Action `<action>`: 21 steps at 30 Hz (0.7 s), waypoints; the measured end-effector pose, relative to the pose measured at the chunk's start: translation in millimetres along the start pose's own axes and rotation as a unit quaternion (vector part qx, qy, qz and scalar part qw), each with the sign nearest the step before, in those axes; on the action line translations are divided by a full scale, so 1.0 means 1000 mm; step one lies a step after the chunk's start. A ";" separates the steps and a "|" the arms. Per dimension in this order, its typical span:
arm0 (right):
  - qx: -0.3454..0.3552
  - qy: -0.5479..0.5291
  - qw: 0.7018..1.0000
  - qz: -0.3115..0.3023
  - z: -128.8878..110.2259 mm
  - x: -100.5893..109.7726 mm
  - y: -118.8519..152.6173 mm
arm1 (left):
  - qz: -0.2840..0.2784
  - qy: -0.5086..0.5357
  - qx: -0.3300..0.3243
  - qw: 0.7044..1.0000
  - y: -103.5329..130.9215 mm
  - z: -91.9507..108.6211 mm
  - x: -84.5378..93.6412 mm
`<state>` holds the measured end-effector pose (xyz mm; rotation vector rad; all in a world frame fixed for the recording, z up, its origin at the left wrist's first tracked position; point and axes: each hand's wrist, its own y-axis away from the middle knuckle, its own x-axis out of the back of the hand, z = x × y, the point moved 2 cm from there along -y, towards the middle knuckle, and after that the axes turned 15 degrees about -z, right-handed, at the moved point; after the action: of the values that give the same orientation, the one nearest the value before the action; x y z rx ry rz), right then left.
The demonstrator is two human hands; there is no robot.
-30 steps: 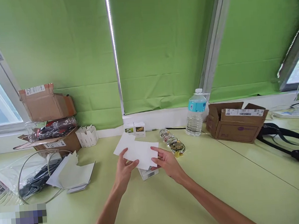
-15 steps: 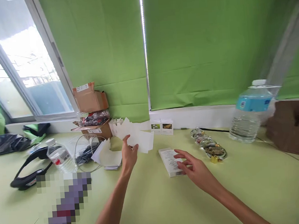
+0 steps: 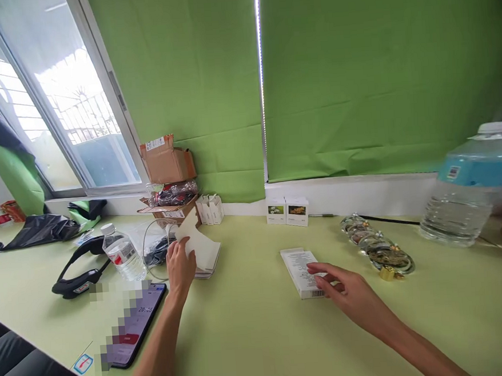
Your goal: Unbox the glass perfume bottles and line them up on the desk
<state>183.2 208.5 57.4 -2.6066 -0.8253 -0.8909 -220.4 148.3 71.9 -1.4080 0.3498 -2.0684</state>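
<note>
My left hand (image 3: 181, 267) is closed on white paper pieces (image 3: 191, 229) with cut edges, held over a small pile of similar sheets (image 3: 207, 268) on the left of the table. My palm and fingers hide part of them. A flat white box (image 3: 300, 271) covered in small print and a barcode lies at the middle of the table. My right hand (image 3: 346, 290) hovers at its right edge, with loosely bent fingers and the thumb apart. The fingertips overlap the box; whether they touch it I cannot tell.
Two small picture boxes (image 3: 287, 212) stand by the wall, left of a pen. Bagged coiled items (image 3: 377, 245) and a large water bottle (image 3: 462, 196) are at right. At left are a phone (image 3: 146, 315), a small bottle (image 3: 124, 254), a black headband device (image 3: 77, 283) and stacked cartons (image 3: 167, 165).
My left hand has carried the white paper pieces leftward and down to the sheet pile. My right hand stays by the white box. The view has turned a little left.
</note>
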 end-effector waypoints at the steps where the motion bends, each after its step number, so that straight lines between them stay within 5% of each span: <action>1: 0.001 0.002 1.000 0.000 0.002 0.000 -0.001 | -0.010 -0.011 -0.007 1.000 0.001 -0.003 -0.002; 14: -0.034 -0.006 0.999 0.015 0.017 0.000 -0.005 | -0.005 -0.056 -0.027 0.998 0.002 -0.020 0.000; 21: -0.018 0.059 0.996 0.060 0.018 0.001 -0.005 | 0.008 -0.055 -0.040 0.998 0.005 -0.011 0.005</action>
<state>188.7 220.4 44.5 -2.5733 -0.6194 -1.0222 -229.9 140.1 68.3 -1.5535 0.4001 -1.9745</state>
